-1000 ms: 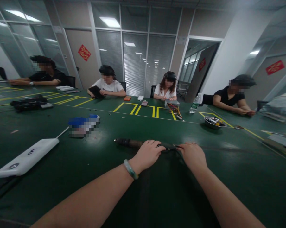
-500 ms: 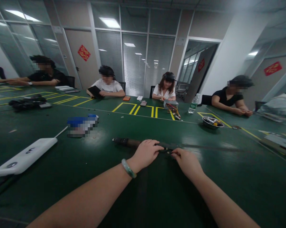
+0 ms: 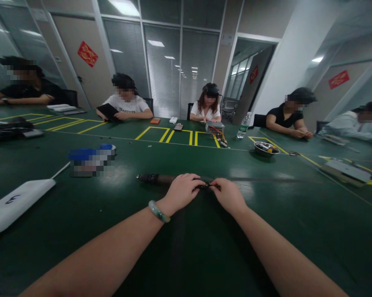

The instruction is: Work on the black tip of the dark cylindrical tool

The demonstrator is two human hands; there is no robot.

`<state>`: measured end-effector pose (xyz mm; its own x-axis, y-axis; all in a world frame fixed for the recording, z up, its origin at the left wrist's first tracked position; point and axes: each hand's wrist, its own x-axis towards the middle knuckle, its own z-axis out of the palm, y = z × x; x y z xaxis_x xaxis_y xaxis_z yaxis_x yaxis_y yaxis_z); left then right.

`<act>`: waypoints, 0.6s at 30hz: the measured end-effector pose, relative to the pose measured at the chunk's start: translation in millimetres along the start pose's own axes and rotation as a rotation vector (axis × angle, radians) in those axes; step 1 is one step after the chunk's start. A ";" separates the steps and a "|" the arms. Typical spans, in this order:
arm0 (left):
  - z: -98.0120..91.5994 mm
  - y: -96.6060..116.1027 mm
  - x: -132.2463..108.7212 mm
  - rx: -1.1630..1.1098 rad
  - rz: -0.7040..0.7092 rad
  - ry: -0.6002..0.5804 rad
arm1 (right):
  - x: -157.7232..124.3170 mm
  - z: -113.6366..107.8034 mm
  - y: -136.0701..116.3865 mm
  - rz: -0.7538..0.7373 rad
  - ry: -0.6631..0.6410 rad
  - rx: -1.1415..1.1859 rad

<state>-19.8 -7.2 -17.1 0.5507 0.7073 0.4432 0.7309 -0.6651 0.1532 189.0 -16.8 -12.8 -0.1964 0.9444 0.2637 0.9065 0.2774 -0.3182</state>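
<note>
Head view: what are the hands on?

They are close together at the middle of the bench. The left hand [image 3: 182,193], with a jade bangle [image 3: 158,211] on its wrist, is curled closed over a dark tubular handle [image 3: 156,178]. The right hand [image 3: 229,195] is narrowed to a pinch on a small black fitting [image 3: 208,185] at the handle's right end.

Where does that handle lie?

Flat and crosswise on the green bench [image 3: 297,231], straight ahead of the person. Its far end sticks out left of the left hand, and a thin black cord [image 3: 266,180] runs off to the right along the bench.

Do the hands touch each other?

Nearly. The fingertips sit just apart, with the fitting between them.

What's nearby?

To the left lie a white plastic case [image 3: 15,205] with a white cable and a pixelated blue-and-white package [image 3: 91,161]. Farther off are a steel bowl [image 3: 263,149], a plastic water bottle [image 3: 243,125], and a metal box with coloured wires [image 3: 214,127] by yellow tape lines [image 3: 151,133].

Anyone else there?

Yes, a person in a white blouse [image 3: 208,108] and a person in a black top [image 3: 283,120] sit across the bench, their hands well away.
</note>
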 end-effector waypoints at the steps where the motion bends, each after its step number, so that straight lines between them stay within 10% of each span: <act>1: 0.5 -0.4 0.0 -0.003 -0.002 0.002 | -1.0 0.7 1.1 -0.018 -0.002 0.001; 18: 1.5 -1.5 0.1 -0.033 -0.002 0.031 | -2.2 1.4 -1.6 0.039 -0.043 0.157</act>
<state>-20.2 -5.8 -18.6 0.5360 0.7012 0.4701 0.7182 -0.6714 0.1828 187.5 -19.1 -14.1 -0.1813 0.9607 0.2101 0.8450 0.2615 -0.4664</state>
